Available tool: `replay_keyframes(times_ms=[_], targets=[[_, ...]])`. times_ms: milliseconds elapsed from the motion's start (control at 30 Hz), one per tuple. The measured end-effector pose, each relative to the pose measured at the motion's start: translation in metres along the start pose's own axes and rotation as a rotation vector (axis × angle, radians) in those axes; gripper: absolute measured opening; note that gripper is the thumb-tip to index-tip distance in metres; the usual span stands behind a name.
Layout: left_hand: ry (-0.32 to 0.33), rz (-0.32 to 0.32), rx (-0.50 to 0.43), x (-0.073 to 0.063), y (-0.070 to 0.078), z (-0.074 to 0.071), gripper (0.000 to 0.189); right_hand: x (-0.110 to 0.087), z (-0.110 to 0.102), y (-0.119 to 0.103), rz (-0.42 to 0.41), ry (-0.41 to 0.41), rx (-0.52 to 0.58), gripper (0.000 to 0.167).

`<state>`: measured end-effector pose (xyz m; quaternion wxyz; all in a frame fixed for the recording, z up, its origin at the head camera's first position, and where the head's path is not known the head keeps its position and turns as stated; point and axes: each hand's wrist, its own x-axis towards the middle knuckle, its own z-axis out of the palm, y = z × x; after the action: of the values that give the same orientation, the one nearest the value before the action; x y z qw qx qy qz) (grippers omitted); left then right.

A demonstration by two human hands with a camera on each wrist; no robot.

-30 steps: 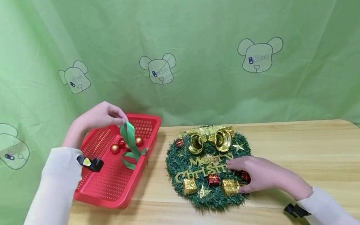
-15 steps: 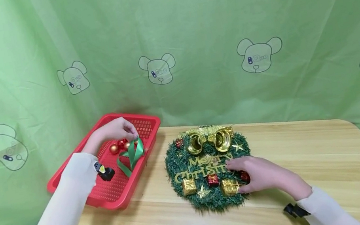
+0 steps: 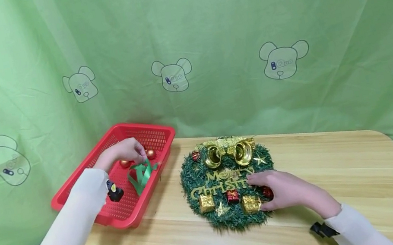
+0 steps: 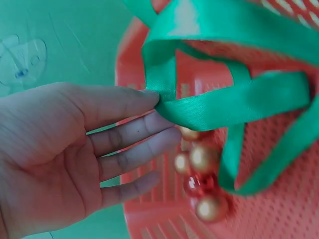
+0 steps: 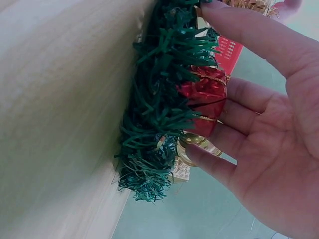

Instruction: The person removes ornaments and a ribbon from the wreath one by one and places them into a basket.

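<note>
My left hand (image 3: 128,150) reaches down into the red plastic basket (image 3: 123,221) and pinches a looped green ribbon (image 4: 239,102) between thumb and forefinger; its other fingers extend loosely. Beneath the ribbon, several gold and red baubles (image 4: 204,158) lie clustered in the basket. My right hand (image 3: 289,188) rests on the right side of a green tinsel Christmas wreath (image 3: 237,221), which lies on the table. In the right wrist view its fingers stretch along a small red gift box (image 5: 207,99), with the thumb at the wreath. Part of the gold "Merry Christmas" lettering (image 3: 214,188) is hidden by that hand.
Two gold bells (image 3: 243,152) top the wreath, with gold gift boxes (image 3: 207,203) and stars (image 3: 221,209) lower down. The basket stands left of the wreath on a wooden table (image 3: 348,174). A green curtain (image 3: 217,13) with bear-head prints encloses the back and sides.
My left hand has moved down and slightly right, lowering the ribbon into the basket, where it now bunches up. The basket's left part shows more. My right hand and the wreath have stayed put.
</note>
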<state>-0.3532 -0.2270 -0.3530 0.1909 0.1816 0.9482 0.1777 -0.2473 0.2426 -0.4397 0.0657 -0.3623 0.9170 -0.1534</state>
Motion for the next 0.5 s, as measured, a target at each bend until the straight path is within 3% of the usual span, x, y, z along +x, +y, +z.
replay_keyframes(times_ms=[300, 500], targets=[[0.051, -0.080, 0.081, -0.019, -0.049, -0.006, 0.010, 0.000, -0.001, 0.000, -0.005, 0.004, -0.002, 0.077], [0.043, -0.156, 0.041, -0.027, -0.061, -0.006, 0.009, 0.001, 0.000, 0.000, -0.001, -0.003, 0.000, 0.077]])
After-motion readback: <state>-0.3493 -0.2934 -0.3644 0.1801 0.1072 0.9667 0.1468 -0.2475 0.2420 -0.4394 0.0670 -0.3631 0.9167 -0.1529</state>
